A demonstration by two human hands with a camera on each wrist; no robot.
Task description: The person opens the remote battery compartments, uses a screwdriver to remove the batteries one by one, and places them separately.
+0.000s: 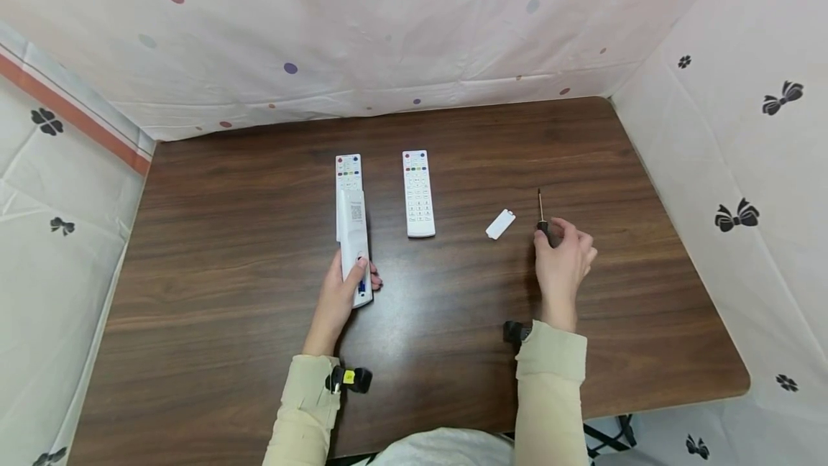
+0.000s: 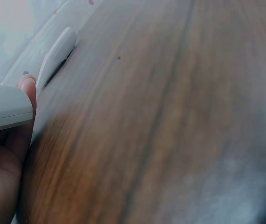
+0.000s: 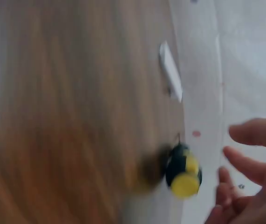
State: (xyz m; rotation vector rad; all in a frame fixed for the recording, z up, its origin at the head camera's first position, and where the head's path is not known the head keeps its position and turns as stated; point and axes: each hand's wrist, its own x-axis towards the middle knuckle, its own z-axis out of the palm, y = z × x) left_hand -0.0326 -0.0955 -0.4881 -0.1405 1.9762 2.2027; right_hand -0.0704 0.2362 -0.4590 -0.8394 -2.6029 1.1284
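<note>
My left hand (image 1: 343, 286) grips a white remote control (image 1: 353, 225) with its back turned up and the thumb on it. A dark blue patch shows beside the thumb. Seen from above, this remote overlaps a second white remote (image 1: 348, 167) lying buttons up. My right hand (image 1: 561, 257) hovers by a screwdriver (image 1: 542, 208) with a thin shaft. In the right wrist view, the screwdriver's black and yellow handle (image 3: 184, 172) sits apart from the spread fingers (image 3: 251, 163). A small white battery cover (image 1: 500, 224) lies left of the screwdriver.
A third white remote (image 1: 419, 196) lies buttons up near the middle of the brown wooden table (image 1: 226, 272). Patterned white cloth (image 1: 388, 34) hangs behind the table and at both sides.
</note>
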